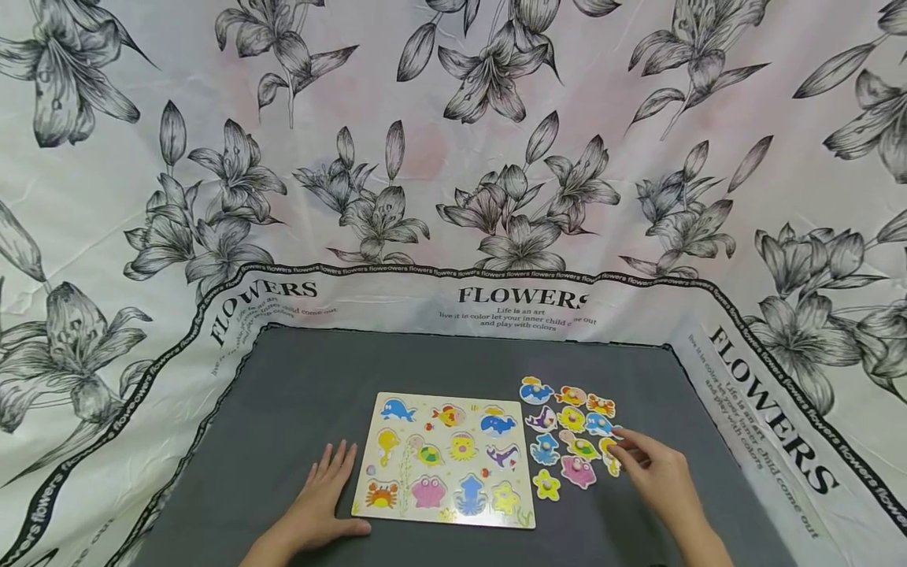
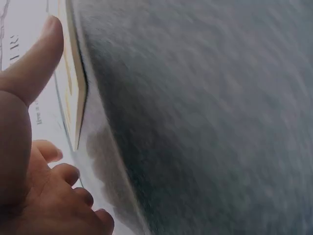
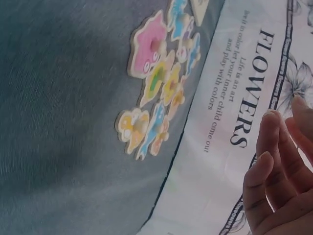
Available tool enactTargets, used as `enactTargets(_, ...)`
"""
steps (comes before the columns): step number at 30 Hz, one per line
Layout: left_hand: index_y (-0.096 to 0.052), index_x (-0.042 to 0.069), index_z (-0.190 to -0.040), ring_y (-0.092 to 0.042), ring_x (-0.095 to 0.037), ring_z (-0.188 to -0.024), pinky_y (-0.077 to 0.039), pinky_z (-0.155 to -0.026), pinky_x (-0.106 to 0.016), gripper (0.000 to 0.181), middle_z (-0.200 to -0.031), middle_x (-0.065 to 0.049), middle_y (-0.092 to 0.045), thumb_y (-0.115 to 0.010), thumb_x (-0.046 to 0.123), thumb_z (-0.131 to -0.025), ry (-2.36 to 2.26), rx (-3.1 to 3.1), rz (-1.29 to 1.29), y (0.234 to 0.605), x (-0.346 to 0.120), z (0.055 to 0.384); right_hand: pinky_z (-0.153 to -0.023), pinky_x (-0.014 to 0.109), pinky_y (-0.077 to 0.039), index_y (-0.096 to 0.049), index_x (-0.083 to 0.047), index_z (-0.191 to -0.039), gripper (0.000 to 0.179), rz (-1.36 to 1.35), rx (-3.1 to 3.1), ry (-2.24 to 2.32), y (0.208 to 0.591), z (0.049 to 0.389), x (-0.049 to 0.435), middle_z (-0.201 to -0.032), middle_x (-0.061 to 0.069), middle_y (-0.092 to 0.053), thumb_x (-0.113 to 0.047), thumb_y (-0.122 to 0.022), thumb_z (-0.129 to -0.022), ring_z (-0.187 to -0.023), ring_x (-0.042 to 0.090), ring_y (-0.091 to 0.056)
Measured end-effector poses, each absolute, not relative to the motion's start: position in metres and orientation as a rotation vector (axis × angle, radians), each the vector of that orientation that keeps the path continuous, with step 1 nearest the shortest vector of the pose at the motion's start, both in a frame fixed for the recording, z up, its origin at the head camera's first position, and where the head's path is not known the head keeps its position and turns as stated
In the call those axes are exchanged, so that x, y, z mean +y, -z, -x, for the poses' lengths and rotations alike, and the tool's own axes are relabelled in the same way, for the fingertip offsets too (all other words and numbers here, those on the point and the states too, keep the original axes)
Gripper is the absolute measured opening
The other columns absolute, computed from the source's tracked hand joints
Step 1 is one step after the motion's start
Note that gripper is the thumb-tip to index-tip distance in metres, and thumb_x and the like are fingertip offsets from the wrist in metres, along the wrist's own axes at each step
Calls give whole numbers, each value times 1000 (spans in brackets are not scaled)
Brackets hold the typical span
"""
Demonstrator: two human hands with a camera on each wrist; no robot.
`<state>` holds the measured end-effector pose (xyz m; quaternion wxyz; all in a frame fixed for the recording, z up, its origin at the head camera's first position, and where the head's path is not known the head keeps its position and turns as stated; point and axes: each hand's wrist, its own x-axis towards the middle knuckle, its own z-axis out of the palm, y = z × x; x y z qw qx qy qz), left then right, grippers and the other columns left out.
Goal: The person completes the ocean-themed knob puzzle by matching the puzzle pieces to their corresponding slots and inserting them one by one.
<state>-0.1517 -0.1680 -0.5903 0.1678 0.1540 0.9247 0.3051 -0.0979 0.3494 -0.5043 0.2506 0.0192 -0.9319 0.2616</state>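
A pale puzzle board (image 1: pixel 425 465) with printed sea animals lies flat on the dark table. My left hand (image 1: pixel 319 496) rests beside its lower left side, fingers spread and thumb by the board's bottom corner; the left wrist view shows nothing in that hand (image 2: pixel 54 196). Right of the board lie several knobbed sea animal pieces. My right hand (image 1: pixel 655 468) is over their right edge, fingertips nearest the yellow seahorse piece (image 1: pixel 609 458) and the blue dolphin piece (image 1: pixel 599 425). In the right wrist view, the seahorse piece (image 3: pixel 133 129) lies on the table, apart from the loosely bent fingers (image 3: pixel 259 183).
Close by are a pink piece (image 1: pixel 578 472), a turtle piece (image 1: pixel 584 449), a yellow starfish piece (image 1: pixel 546 485), a blue squid piece (image 1: pixel 544 450) and a whale piece (image 1: pixel 535 392). A flower-printed cloth (image 1: pixel 397 303) borders the dark table (image 1: pixel 312 378) behind and at both sides.
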Motion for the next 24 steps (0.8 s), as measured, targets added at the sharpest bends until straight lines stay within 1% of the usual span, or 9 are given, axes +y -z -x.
enactTargets(3, -18, 5, -162, 4, -47, -154, -4, -118, -72, 132, -168, -22, -10, -88, 59, -64, -933, 2581, -431, 592, -169, 152, -53, 12, -49, -78, -6, -109, 26, -31, -2520, -761, 505, 100, 349, -80, 3, -75, -5, -82, -83, -60, -2, -62)
enactTargets(6, -22, 5, -161, 4, -48, -154, -4, -118, -72, 128, -168, -22, -10, -90, 54, -65, -939, 2561, -433, 591, -169, 152, -52, 11, -47, -78, -6, -108, 24, -1, -2517, -788, 508, 103, 349, -80, 5, -75, -6, -81, -84, -59, -1, -62)
enactTargets(12, -28, 9, -160, 0, -47, -154, -6, -119, -71, 116, -167, -21, -16, -88, 50, -70, -896, 2585, -465, 590, -166, 154, -49, 18, -48, -77, -6, -109, 24, 54, -2558, -790, 517, 110, 356, -81, 5, -75, -9, -80, -86, -60, -1, -63)
enactTargets(15, -30, 10, -160, -2, -48, -154, -6, -119, -70, 110, -167, -22, -17, -86, 48, -73, -887, 2588, -466, 589, -166, 153, -49, 21, -49, -76, -3, -112, 25, 80, -2608, -818, 519, 115, 358, -83, 7, -75, -11, -78, -88, -59, 6, -67)
enactTargets(19, -32, 10, -159, -3, -47, -154, -5, -120, -69, 108, -167, -21, -17, -86, 48, -73, -893, 2588, -447, 589, -167, 151, -50, 22, -50, -73, 0, -116, 29, 137, -2681, -869, 518, 123, 360, -88, 10, -76, -14, -76, -91, -60, 12, -69)
enactTargets(24, -33, 12, -159, -2, -47, -155, -4, -119, -70, 107, -168, -19, -17, -86, 48, -73, -911, 2589, -433, 590, -167, 151, -53, 21, -51, -73, -1, -119, 31, 183, -2733, -850, 516, 137, 361, -94, 12, -76, -17, -74, -93, -69, 17, -71)
